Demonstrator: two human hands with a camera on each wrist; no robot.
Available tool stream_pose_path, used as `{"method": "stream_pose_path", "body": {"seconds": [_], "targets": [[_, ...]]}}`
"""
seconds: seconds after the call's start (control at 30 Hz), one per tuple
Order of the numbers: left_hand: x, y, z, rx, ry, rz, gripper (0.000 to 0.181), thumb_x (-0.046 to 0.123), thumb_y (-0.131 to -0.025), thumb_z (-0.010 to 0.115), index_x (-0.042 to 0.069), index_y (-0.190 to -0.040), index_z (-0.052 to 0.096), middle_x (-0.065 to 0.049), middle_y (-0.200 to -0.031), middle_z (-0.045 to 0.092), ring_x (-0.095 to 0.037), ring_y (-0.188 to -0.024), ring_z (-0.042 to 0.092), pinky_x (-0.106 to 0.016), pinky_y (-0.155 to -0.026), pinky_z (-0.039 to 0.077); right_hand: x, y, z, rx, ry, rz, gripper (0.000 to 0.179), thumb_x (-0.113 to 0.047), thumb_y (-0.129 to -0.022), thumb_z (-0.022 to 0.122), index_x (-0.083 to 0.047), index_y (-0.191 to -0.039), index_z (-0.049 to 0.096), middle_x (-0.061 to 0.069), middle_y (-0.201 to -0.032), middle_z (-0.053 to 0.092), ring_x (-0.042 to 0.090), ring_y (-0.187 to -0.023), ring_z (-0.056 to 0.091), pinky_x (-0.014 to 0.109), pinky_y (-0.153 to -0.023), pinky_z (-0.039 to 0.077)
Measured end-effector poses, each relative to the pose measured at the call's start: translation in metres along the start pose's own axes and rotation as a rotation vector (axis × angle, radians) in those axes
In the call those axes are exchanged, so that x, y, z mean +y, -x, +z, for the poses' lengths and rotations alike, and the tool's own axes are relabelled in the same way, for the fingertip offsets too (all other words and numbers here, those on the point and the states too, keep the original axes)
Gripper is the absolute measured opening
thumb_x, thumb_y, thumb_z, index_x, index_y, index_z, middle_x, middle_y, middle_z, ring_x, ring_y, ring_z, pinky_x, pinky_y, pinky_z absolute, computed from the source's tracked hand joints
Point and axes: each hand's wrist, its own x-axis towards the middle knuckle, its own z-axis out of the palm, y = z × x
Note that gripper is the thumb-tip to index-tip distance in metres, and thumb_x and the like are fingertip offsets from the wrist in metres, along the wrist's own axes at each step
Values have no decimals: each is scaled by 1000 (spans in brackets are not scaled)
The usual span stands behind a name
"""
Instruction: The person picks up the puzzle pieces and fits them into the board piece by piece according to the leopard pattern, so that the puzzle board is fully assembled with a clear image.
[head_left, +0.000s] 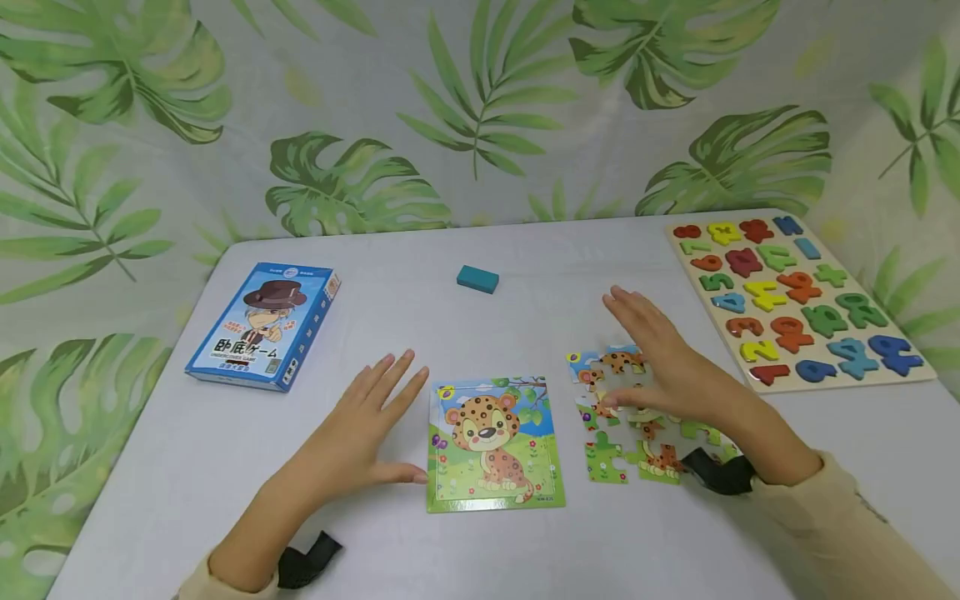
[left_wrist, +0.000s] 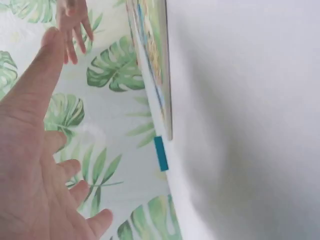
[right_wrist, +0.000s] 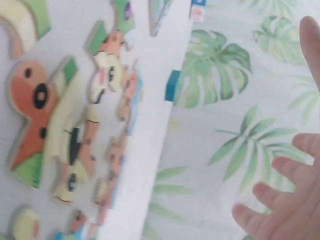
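In the head view a square leopard picture board (head_left: 491,442) lies on the white table. My left hand (head_left: 360,433) is spread beside its left edge, thumb tip close to the border, holding nothing. To the right, loose leopard jigsaw pieces (head_left: 606,462) lie in a rough square. Over them hovers my right hand (head_left: 660,367), fingers extended and nothing in its grasp, hiding part of the pieces. In the right wrist view the jigsaw pieces (right_wrist: 32,115) lie apart with gaps between them, beyond the spread right hand (right_wrist: 290,185). The left wrist view shows the left hand (left_wrist: 45,165) with its fingers apart.
A blue card game box (head_left: 262,325) lies at the left. Toward the back is a small teal block (head_left: 477,279). A wooden board (head_left: 738,333) of coloured numbers and symbols lies at the right. Behind the table hangs a leaf-print cloth (head_left: 480,108).
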Motion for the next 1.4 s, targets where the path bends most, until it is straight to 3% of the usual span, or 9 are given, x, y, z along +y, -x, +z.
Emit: {"method": "stream_pose_path", "body": {"seconds": [0.17, 0.33, 0.47, 0.7, 0.97, 1.13, 1.4], "targets": [[6, 0, 15, -64, 214, -54, 103, 57, -68, 67, 16, -145, 14, -6, -149, 9, -28, -134, 11, -44, -103, 22, 11, -4, 11, -23, -157, 38, 98, -27, -72, 75, -12, -145, 11, 11, -148, 13, 33, -131, 16, 56, -96, 26], [6, 1, 26, -100, 320, -111, 98, 54, -70, 66, 15, -145, 16, -5, -149, 13, -24, -133, 13, -42, -102, 25, 24, -7, 24, -95, -238, 78, 84, -27, -78, 69, -6, -143, 20, 17, -144, 21, 36, -121, 34, 53, -92, 35], [0, 2, 34, -106, 343, -136, 95, 55, -72, 64, 11, -144, 19, -8, -147, 17, -24, -133, 16, -40, -103, 23, 32, -8, 32, -146, -254, 103, 76, -29, -81, 66, -6, -141, 25, 16, -142, 25, 33, -113, 44, 50, -86, 41], [-4, 1, 45, -106, 357, -139, 92, 58, -73, 62, 7, -141, 27, -7, -144, 25, -25, -131, 21, -42, -103, 24, 44, -10, 39, -142, -239, 99, 64, -18, -82, 66, -5, -137, 35, 12, -131, 41, 22, -102, 48, 41, -82, 43], [-5, 2, 46, -103, 353, -132, 89, 54, -74, 63, 6, -140, 30, -7, -144, 25, -24, -131, 20, -42, -103, 24, 51, -12, 45, -148, -206, 48, 50, -14, -84, 63, -1, -130, 46, 13, -125, 47, 23, -104, 47, 39, -82, 43], [-5, 2, 46, -102, 350, -131, 89, 55, -74, 63, 7, -140, 30, -6, -144, 25, -24, -131, 20, -42, -103, 24, 50, -15, 46, -155, -142, 26, 46, -10, -84, 63, 3, -126, 49, 14, -118, 47, 18, -86, 46, 28, -65, 44], [-5, 1, 47, -98, 344, -129, 89, 56, -73, 62, 7, -140, 30, -6, -144, 25, -24, -131, 21, -42, -102, 25, 31, -16, 38, -96, -115, 25, 44, -13, -85, 63, 2, -125, 50, 18, -118, 44, 18, -82, 50, 27, -63, 46]]}}
